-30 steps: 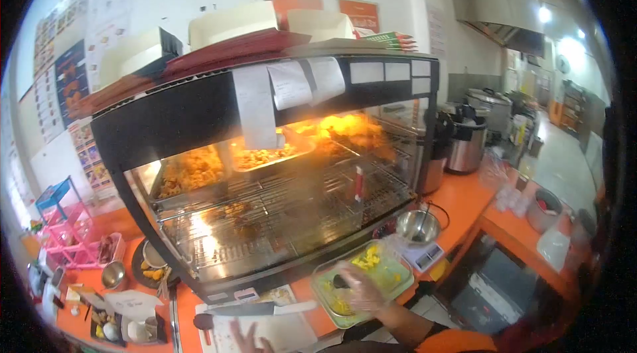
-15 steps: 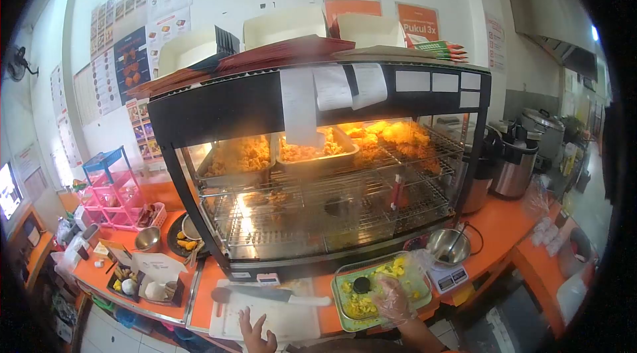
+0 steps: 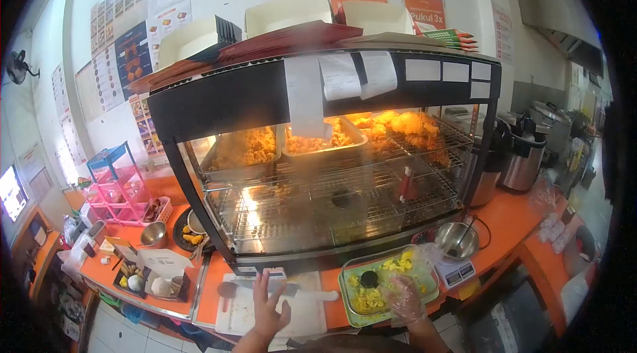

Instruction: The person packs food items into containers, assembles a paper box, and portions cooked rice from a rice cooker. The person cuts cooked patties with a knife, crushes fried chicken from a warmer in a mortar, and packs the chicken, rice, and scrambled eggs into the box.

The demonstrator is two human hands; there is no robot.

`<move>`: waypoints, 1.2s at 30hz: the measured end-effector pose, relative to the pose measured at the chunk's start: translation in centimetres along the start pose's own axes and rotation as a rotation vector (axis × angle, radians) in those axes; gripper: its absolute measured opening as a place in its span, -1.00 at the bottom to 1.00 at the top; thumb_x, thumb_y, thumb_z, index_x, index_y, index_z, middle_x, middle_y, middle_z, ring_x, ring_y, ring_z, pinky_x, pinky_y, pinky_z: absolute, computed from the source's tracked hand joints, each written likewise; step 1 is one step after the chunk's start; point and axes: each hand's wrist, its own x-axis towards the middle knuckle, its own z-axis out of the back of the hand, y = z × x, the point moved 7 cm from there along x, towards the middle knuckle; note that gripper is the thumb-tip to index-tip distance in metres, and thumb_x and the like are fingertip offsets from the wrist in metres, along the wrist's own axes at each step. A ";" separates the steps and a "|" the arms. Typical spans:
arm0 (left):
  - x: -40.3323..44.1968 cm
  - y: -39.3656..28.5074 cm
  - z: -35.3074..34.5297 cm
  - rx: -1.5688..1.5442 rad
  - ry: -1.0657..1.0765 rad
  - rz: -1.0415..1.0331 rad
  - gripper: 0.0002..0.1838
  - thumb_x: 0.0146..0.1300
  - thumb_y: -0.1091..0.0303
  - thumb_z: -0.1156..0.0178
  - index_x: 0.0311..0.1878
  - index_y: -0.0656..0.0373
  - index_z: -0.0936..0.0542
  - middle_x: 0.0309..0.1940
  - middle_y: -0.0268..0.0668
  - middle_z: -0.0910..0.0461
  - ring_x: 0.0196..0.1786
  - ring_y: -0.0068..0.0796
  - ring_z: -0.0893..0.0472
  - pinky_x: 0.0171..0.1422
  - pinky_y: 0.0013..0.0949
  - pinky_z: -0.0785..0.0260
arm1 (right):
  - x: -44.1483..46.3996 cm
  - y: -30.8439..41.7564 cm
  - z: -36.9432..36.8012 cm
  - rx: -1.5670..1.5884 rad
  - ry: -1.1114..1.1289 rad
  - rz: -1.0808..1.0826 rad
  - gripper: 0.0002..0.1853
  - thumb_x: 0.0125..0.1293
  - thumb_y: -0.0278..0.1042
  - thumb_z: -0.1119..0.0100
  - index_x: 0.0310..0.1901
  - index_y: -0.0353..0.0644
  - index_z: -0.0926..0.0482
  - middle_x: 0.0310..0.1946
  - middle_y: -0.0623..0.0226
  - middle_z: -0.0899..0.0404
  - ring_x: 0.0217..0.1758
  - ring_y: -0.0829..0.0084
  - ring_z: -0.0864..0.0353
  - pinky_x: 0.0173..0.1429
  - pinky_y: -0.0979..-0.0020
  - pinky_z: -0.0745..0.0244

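Observation:
My left hand [image 3: 269, 306] is bare, its fingers spread above a white cutting board [image 3: 242, 316]. A large knife with a white handle [image 3: 318, 295] lies on the board just beyond it. A clear plastic glove covers my right hand [image 3: 405, 300], which is over the right part of a green tray [image 3: 355, 319] of yellow pieces. The gloved fingers are bent, and whatever they may hold is hidden. A round black object [image 3: 369, 279] sits in the tray to the left of that hand.
A heated glass cabinet [image 3: 332, 220] with trays of fried food stands behind the board. To the right are a scale [image 3: 458, 275] and a metal bowl [image 3: 458, 240]. Open food boxes [image 3: 162, 281], a metal bowl [image 3: 154, 234] and a pink rack [image 3: 116, 197] are at the left.
The view has swung left. My left hand has risen further into view, over the board, fingers spread. My right hand stays over the tray.

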 end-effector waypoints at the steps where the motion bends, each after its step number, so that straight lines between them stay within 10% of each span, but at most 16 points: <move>1: 1.9 -0.2 0.8 0.081 -0.001 -0.021 -0.47 -0.11 0.46 -0.14 0.07 0.07 -0.50 0.37 0.11 -0.08 0.41 0.22 -0.05 0.40 0.18 0.10 | 0.1 0.7 0.3 -0.016 0.001 -0.022 -0.61 -0.02 -0.51 -0.35 -0.09 -0.31 -0.51 -0.07 0.15 -0.43 0.00 0.23 -0.49 0.06 0.31 -0.44; 14: 23.4 -2.6 10.9 -0.014 -0.364 -0.223 -0.53 -0.03 0.59 -0.10 0.05 0.18 -0.51 0.24 -0.09 -0.35 0.32 -0.09 -0.31 0.37 -0.17 -0.15 | -1.7 4.0 6.0 -0.372 -0.032 0.034 -0.62 -0.01 -0.44 -0.28 -0.09 -0.27 -0.51 -0.13 0.00 -0.52 -0.02 0.05 -0.52 0.06 0.15 -0.44; 23: 34.9 -5.5 5.6 -0.547 -0.192 0.078 -0.22 0.04 0.47 -0.34 0.34 0.14 -0.20 -0.18 -0.17 -0.58 -0.12 -0.47 -0.57 -0.09 -0.45 -0.42 | -2.9 3.9 6.0 -0.456 -0.054 0.059 -0.56 -0.02 -0.47 -0.32 -0.04 -0.26 -0.48 -0.14 0.05 -0.49 -0.05 0.12 -0.51 0.02 0.21 -0.45; 27: 32.6 -5.7 7.4 -0.543 -0.391 -0.085 -0.41 0.11 0.45 -0.29 0.23 0.13 -0.32 -0.32 -0.28 -0.56 -0.23 -0.50 -0.55 -0.08 -0.38 -0.41 | -2.3 5.3 5.0 -0.442 -0.039 0.228 -0.56 0.02 -0.47 -0.30 -0.02 -0.28 -0.46 -0.12 0.02 -0.48 -0.05 0.09 -0.50 0.05 0.18 -0.41; 31: 25.9 -1.8 10.4 -0.670 -0.377 0.083 -0.50 0.18 0.47 -0.20 0.20 0.17 -0.35 -0.35 -0.34 -0.54 -0.24 -0.56 -0.54 -0.10 -0.49 -0.38 | -5.3 -2.3 2.4 0.746 -0.219 -0.120 -0.56 0.30 -0.11 -0.10 0.08 -0.28 -0.49 0.02 0.00 -0.47 0.03 0.09 -0.45 0.04 0.19 -0.40; 33: 22.3 1.8 11.3 -0.777 -0.395 0.107 -0.51 0.18 0.49 -0.18 0.21 0.19 -0.35 -0.28 -0.36 -0.55 -0.19 -0.58 -0.53 -0.06 -0.51 -0.37 | -8.2 -10.2 -0.4 2.055 0.266 -0.744 -0.57 0.26 -0.17 -0.17 0.03 -0.33 -0.51 0.05 -0.03 -0.46 0.05 0.09 -0.45 -0.01 0.17 -0.43; 36: 16.3 8.1 13.4 -0.908 -0.484 0.251 -0.52 0.22 0.51 -0.13 0.22 0.24 -0.31 -0.18 -0.32 -0.54 -0.14 -0.57 -0.54 -0.01 -0.52 -0.37 | -6.7 -4.5 -2.7 3.464 -0.215 -1.390 -0.64 0.26 -0.28 -0.09 0.04 -0.28 -0.47 0.07 0.06 -0.46 0.12 0.22 -0.43 0.14 0.26 -0.36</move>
